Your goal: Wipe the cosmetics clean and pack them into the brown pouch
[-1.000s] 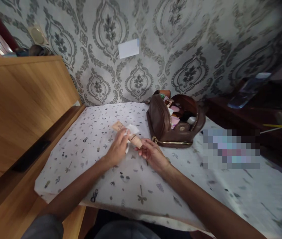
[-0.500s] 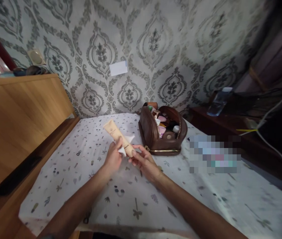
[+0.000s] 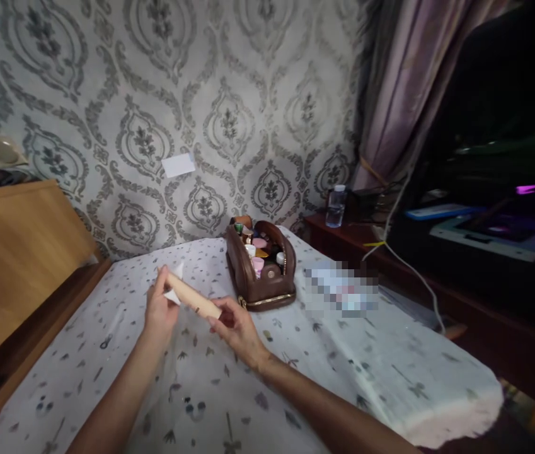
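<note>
A beige cosmetic tube (image 3: 193, 297) is held between my two hands above the patterned white cloth. My left hand (image 3: 161, 309) grips its far left end, with a white tissue or wipe (image 3: 172, 294) pinched against it. At the lower right end, the thumb and fingers of my right hand (image 3: 236, 328) close round the tube's cap end. Just beyond my right hand stands a brown toiletry bag (image 3: 264, 296), unzipped at the top, with several small cosmetics inside it.
Patterned white cloth (image 3: 120, 378) covers the surface. A pixelated patch (image 3: 343, 287) hides something right of the bag. On the dark side table (image 3: 317, 221) are a clear bottle (image 3: 336, 207) and a white cable (image 3: 402, 265). A wooden panel (image 3: 26, 252) borders the left.
My view has swung right, bringing more of the side table into sight. The tube has turned flatter, and my left hand has slid toward its far end. Both hands keep hold of it.
</note>
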### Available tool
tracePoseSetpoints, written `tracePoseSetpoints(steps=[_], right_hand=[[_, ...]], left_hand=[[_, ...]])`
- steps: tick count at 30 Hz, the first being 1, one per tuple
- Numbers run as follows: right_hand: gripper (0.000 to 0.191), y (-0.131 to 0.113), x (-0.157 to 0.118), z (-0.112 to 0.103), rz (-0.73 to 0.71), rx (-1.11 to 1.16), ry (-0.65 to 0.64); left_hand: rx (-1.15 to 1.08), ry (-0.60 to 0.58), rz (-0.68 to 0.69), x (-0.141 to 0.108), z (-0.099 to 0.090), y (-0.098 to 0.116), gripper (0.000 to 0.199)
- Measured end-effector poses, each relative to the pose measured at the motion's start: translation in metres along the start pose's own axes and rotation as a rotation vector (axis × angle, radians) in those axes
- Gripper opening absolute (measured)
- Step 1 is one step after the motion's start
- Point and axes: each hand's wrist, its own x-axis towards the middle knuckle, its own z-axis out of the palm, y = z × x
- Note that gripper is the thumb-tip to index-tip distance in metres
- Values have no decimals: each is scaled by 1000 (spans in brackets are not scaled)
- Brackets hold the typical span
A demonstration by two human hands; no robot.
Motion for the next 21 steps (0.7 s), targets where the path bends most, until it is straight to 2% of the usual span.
tracePoseSetpoints(steps=[3, 6, 10, 13, 15, 17, 19, 21], right_hand=[[31, -8, -1, -1, -13, -21, 31], [33, -21, -2, -9, -11, 46, 74], [37, -48, -3, -34, -24, 142, 172], [36, -75, 2, -62, -60, 178, 306], [39, -93, 9, -82, -91, 201, 390], [41, -108, 19, -103, -120, 219, 449], [43, -120, 29, -124, -148, 218, 476], [43, -128, 39, -142, -148, 205, 505]], left_hand=[[-9, -52, 71, 6, 17, 3, 44], [-55, -123, 79, 8, 41, 4, 48], [-45, -152, 163, 6, 65, 2, 45], [84, -182, 183, -4, 72, -1, 49], [218, -272, 203, -14, 74, -3, 48], [378, -418, 270, -24, 77, -5, 44], [534, -541, 382, -34, 82, -6, 39], [664, -615, 511, -43, 88, -7, 33]])
